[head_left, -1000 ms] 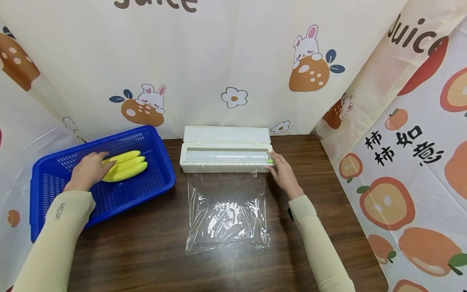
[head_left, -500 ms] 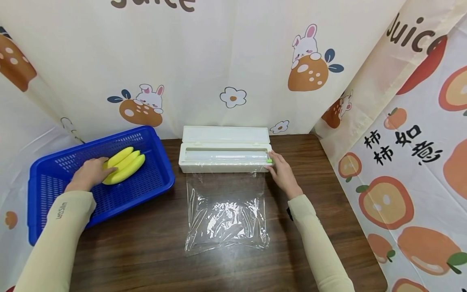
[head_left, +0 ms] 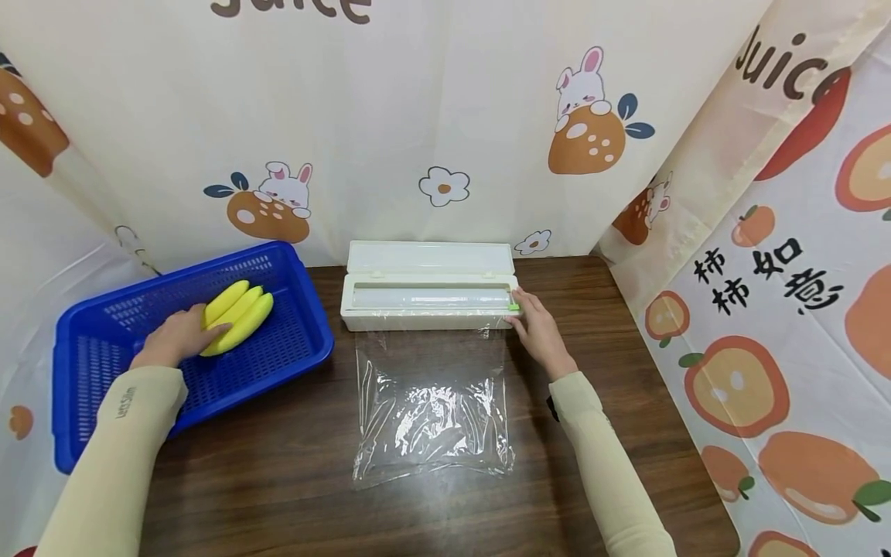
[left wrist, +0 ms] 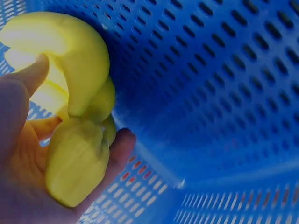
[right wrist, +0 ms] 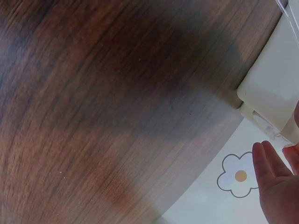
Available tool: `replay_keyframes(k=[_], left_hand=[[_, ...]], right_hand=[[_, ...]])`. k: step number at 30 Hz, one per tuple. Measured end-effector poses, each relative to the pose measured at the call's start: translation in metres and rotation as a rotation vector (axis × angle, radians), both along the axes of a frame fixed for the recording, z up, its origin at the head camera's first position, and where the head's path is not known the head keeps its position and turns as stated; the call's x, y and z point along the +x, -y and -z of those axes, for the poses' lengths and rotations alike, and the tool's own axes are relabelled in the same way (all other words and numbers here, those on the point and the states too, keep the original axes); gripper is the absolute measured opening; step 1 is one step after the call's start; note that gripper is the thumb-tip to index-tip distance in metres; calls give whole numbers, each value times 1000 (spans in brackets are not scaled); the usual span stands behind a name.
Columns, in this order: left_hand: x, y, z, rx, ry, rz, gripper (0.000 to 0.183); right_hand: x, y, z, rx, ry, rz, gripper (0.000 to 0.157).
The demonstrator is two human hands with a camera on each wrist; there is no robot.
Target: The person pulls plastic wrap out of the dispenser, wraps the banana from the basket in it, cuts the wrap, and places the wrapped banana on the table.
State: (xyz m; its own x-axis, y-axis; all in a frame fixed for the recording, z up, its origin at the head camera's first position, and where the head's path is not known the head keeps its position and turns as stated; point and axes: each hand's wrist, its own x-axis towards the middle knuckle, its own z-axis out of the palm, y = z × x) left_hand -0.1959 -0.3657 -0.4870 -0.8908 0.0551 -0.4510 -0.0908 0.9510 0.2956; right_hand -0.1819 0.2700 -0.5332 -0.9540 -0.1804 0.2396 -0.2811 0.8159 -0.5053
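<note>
In the blue basket my left hand point(head_left: 174, 337) grips a bunch of yellow bananas point(head_left: 244, 319). Its thumb lies over the fruit and the fingers pass underneath, as the left wrist view shows around the bananas' joined stem end point(left wrist: 77, 161). My right hand point(head_left: 543, 333) holds the right end of a white cling film dispenser point(head_left: 431, 319), thumb at the front corner and fingers on the end by a green slider point(head_left: 513, 307). The dispenser's lid point(head_left: 431, 257) stands open, and a clear film sheet point(head_left: 435, 418) stretches from it toward me on the table.
The blue perforated basket point(head_left: 323, 344) sits at the left, its walls rising around the left hand. The dark wooden table point(head_left: 278, 495) meets a printed curtain point(head_left: 383, 116) behind the dispenser. Another printed cloth point(head_left: 800, 348) hangs along the right side.
My left hand has closed around the bananas and tilted the bunch, so the tips point further up and away. It has shifted slightly rightward. The right hand stays at the dispenser's end.
</note>
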Motion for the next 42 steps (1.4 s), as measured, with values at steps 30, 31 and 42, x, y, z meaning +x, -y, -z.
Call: replay_keyframes(k=[30, 31, 42], left_hand=[[4, -8, 12, 56, -106, 6, 114], [4, -8, 12, 55, -108, 6, 113], [4, -9, 5, 29, -148, -8, 110]], right_hand=[[-1, 1, -2, 10, -18, -17, 58], [-1, 1, -2, 11, -13, -16, 58], [0, 0, -3, 15, -1, -10, 59]])
